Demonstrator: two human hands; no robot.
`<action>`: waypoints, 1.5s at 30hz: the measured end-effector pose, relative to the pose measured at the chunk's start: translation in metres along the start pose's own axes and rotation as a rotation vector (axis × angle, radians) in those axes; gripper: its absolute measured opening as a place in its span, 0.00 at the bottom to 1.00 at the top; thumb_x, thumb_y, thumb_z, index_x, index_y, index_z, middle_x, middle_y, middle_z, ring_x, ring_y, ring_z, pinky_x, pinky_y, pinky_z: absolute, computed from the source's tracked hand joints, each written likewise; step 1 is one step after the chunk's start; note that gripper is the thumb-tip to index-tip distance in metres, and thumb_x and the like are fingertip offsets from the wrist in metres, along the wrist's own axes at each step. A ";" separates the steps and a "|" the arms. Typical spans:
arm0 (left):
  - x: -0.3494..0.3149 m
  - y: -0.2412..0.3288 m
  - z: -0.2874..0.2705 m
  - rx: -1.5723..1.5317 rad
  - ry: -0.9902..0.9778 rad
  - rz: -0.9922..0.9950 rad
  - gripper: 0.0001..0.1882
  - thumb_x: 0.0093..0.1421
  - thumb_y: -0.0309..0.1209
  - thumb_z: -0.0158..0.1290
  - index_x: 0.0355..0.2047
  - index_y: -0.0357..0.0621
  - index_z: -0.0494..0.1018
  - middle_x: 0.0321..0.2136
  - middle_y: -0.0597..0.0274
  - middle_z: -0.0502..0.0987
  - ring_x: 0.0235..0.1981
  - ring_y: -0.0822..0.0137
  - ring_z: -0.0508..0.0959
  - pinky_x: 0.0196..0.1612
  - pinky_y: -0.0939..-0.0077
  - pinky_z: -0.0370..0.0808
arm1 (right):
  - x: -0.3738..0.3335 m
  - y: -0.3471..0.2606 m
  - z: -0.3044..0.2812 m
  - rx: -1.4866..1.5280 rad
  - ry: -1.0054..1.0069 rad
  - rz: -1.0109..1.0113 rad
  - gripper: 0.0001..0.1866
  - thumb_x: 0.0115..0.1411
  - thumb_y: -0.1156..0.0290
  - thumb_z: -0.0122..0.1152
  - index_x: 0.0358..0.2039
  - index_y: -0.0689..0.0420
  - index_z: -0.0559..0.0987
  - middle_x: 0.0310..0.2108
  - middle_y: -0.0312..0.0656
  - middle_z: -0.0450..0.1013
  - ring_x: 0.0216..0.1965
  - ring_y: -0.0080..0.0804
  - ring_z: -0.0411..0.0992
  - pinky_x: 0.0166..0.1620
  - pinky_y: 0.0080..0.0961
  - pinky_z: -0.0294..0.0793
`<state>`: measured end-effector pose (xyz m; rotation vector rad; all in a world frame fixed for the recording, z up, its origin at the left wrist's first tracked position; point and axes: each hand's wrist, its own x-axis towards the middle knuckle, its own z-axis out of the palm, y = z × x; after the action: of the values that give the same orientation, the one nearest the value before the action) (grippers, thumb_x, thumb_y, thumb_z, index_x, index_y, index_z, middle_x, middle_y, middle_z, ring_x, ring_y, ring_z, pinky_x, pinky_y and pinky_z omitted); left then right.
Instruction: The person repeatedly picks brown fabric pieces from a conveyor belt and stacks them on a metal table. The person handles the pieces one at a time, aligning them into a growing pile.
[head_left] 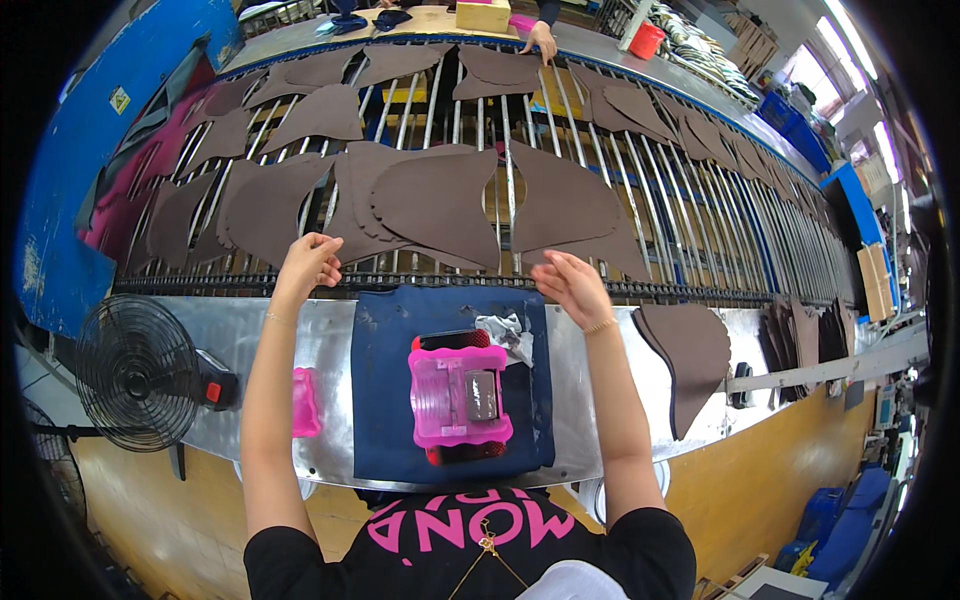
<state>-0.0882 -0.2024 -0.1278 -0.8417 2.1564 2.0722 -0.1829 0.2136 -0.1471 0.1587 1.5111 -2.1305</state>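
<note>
Both my arms reach out over the near edge of a roller conveyor. My left hand (312, 266) is in front of several brown curved sheet pieces (275, 205), its fingers half curled and apart, with nothing seen in them. My right hand (572, 288) is just below another brown piece (565, 195), palm turned inward, fingers loosely stretched and empty. Between my hands lies an overlapping stack of brown pieces with scalloped edges (435, 200). Closer to me, a pink plastic holder (445, 395) rests on a dark blue pad (380, 430), with a crumpled silvery wrapper (510, 338) beside it.
A black fan (138, 370) stands at the left end of the metal bench (590, 430). A second pink item (305, 402) sits near my left forearm. More brown pieces (690, 355) hang over the bench at right. Across the conveyor, another person's hand (541, 42) touches the far side.
</note>
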 end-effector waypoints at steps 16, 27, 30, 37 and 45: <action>-0.039 -0.005 0.020 0.014 -0.110 0.104 0.11 0.62 0.39 0.53 0.34 0.45 0.71 0.20 0.69 0.70 0.10 0.79 0.68 0.11 0.87 0.60 | -0.216 0.019 -0.244 -1.183 1.411 0.355 0.39 0.43 0.44 0.70 0.44 0.65 0.73 0.47 0.56 0.70 0.50 0.54 0.68 0.52 0.43 0.70; -0.065 0.002 0.027 0.027 -0.147 0.136 0.10 0.62 0.38 0.52 0.35 0.45 0.71 0.21 0.69 0.71 0.12 0.80 0.69 0.12 0.88 0.62 | -0.210 0.005 -0.203 -1.273 1.541 -0.067 0.18 0.49 0.76 0.65 0.40 0.63 0.71 0.37 0.55 0.74 0.39 0.52 0.75 0.42 0.41 0.74; -0.073 0.006 0.030 0.030 -0.156 0.146 0.10 0.62 0.37 0.52 0.36 0.45 0.71 0.21 0.69 0.71 0.12 0.80 0.69 0.12 0.89 0.62 | -0.214 0.000 -0.213 -1.420 1.526 -0.044 0.11 0.51 0.75 0.63 0.34 0.64 0.74 0.35 0.54 0.75 0.38 0.52 0.75 0.42 0.40 0.74; -0.080 0.003 0.036 -0.011 -0.200 0.146 0.10 0.62 0.37 0.52 0.36 0.43 0.71 0.22 0.68 0.71 0.12 0.80 0.70 0.12 0.89 0.62 | -0.219 0.023 -0.235 -1.296 1.470 0.062 0.10 0.54 0.69 0.61 0.30 0.64 0.78 0.32 0.56 0.75 0.38 0.53 0.74 0.41 0.42 0.73; -0.097 0.022 0.044 0.022 -0.222 0.204 0.11 0.61 0.36 0.53 0.36 0.41 0.72 0.22 0.66 0.72 0.13 0.79 0.70 0.14 0.87 0.63 | -0.219 -0.032 -0.167 -1.382 1.357 -0.537 0.04 0.62 0.81 0.42 0.37 0.61 0.64 0.31 0.56 0.74 0.38 0.55 0.73 0.39 0.43 0.70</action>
<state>-0.0290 -0.1278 -0.0750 -0.3801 2.2177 2.1087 -0.0435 0.4482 -0.0988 0.8145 3.6760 -0.4946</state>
